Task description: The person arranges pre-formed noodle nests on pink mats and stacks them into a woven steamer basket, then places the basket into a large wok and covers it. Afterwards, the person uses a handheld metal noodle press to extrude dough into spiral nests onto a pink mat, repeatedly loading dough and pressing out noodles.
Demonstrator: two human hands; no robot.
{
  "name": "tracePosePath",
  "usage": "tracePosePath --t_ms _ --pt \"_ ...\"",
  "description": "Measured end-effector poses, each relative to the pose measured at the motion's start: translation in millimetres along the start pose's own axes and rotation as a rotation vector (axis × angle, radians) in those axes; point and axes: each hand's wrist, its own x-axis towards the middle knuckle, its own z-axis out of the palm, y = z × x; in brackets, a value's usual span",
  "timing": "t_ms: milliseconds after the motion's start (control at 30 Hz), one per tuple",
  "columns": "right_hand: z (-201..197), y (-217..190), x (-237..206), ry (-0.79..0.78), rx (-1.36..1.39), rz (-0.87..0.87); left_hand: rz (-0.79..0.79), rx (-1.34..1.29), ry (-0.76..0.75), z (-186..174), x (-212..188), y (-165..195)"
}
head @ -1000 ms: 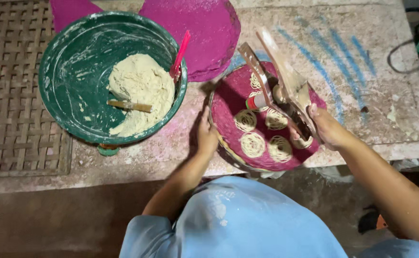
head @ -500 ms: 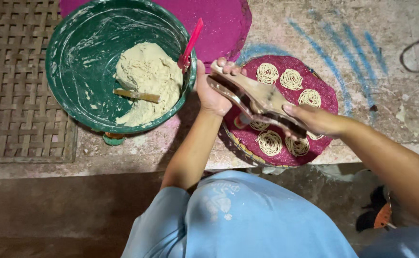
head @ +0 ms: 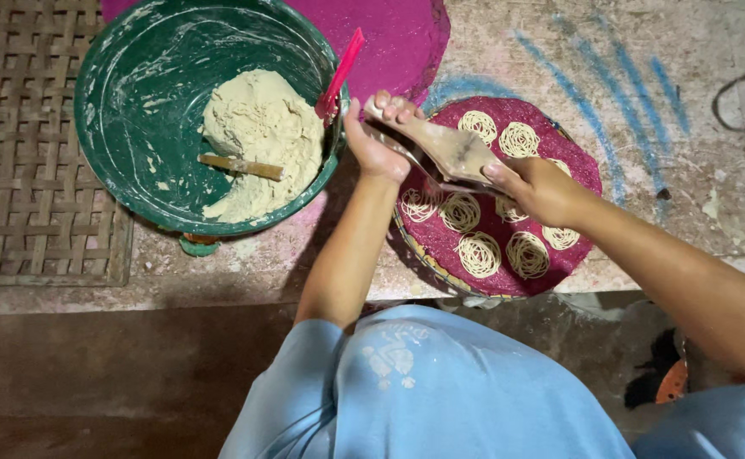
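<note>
Left hand (head: 374,140) wrapped around one end of a wooden noodle press (head: 440,153), fingers (head: 394,106) curled over the top of the handle, palm against its near side. Right hand (head: 536,189) closed on the other end, thumb and fingers clamped around the wood. Press held level between both hands, just above the left half of a round magenta woven tray (head: 581,166) — dusted pale with flour, its underside hidden.

On the tray, small coiled nests of pressed noodle dough (head: 479,253), laid in rows, none overlapping: two near the far rim, several along the near rim, others partly covered by the hands and press.

To the left, touching the tray's edge, a big green plastic basin (head: 134,110) smeared with flour, holding a mound of pale dough (head: 258,140). A wooden stick (head: 241,166) lying across the dough; a red plastic spatula (head: 340,72) leaning on the basin rim, close to the left hand's fingers.

Behind, a second magenta tray (head: 398,38), bare. Everything set on a rough stone slab (head: 687,110) streaked with blue paint. A woven bamboo mat (head: 24,153) at far left. Light blue clothing (head: 423,391) at bottom.
</note>
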Motion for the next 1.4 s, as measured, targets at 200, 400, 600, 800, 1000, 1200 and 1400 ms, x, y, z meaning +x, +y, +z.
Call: tracePosePath --t_ms 200,400,600,800,1000,1200,1400 --pt "14.2 -6.6 1.2 -0.058 0.158 -0.020 0.021 0.120 -0.019 -1.9 2.4 18.3" --pt "-7.4 0.8 2.1 0.008 -0.029 0.063 0.023 -0.011 0.007 3.0 5.4 -5.4" --pt "-1.1 9.3 13.9 0.061 0.150 -0.082 -0.044 0.101 0.101 0.0 14.3 15.5" --pt "3.0 24.3 15.9 0.044 0.246 -0.084 -0.612 1.296 0.292 -69.0 0.2 17.0" --pt "8.1 42.4 27.9 0.156 0.212 -0.121 -0.274 2.000 -0.091 -82.9 -34.1 19.9" --pt "1.1 71.5 17.2 0.135 0.341 -0.203 0.149 2.624 -0.428 -45.3 -86.1 35.9" --pt "-16.7 58.1 19.0 -0.154 0.366 -0.065 -0.198 0.503 -0.165 -8.4 5.2 7.0"
